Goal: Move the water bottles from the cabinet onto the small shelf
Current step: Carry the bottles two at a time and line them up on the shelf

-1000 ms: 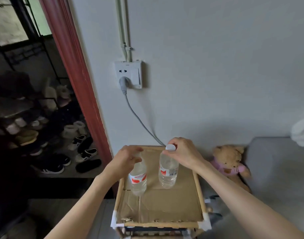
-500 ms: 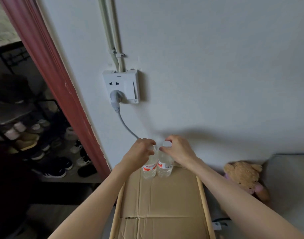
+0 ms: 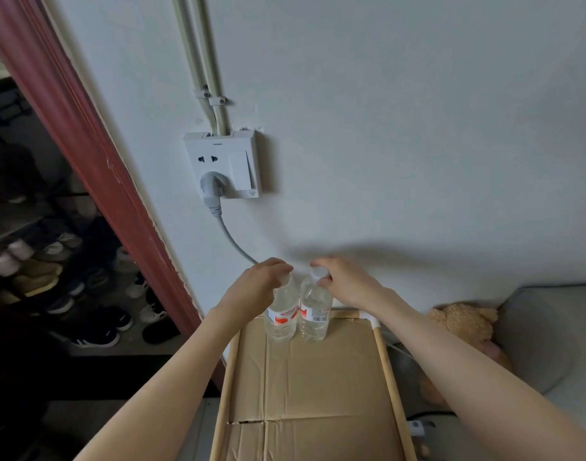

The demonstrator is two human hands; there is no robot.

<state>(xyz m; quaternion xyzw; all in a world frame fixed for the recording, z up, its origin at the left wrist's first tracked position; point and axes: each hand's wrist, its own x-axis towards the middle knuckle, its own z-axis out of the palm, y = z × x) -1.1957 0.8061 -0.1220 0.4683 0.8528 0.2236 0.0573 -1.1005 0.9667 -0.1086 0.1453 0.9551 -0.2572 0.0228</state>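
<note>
The pale wall [image 3: 401, 128] fills most of the frame, from the top down to the middle. Along the left side runs a dark red door frame [image 3: 85, 154], slanting down toward the lower centre, and beyond it in the dim lower left stands a shoe rack [image 3: 52, 267] crowded with shoes. In the lower centre is the small shelf [image 3: 389, 377], a light wooden frame whose top is covered by a flattened sheet of cardboard [image 3: 311, 387]. At the far right edge a grey cushion [image 3: 551, 327] shows, with a tan teddy bear [image 3: 461, 322] lying just beside it, near the shelf's back right corner. On the wall in the upper centre sits a white socket panel [image 3: 223, 164] with a grey plug [image 3: 210, 188] in it; its cable drops toward the hands. Two pale conduit pipes [image 3: 206, 61] run up from the panel to the top edge.

Two clear water bottles stand upright and touching at the back edge of the cardboard, close to the wall. The left bottle [image 3: 281, 319] has a red and white label; the right bottle [image 3: 314, 316] has a similar one. The left hand [image 3: 261, 286] is curled over the left bottle's top, fingers closed around the cap and neck. The right hand [image 3: 346, 281] pinches the white cap of the right bottle with its fingertips.
</note>
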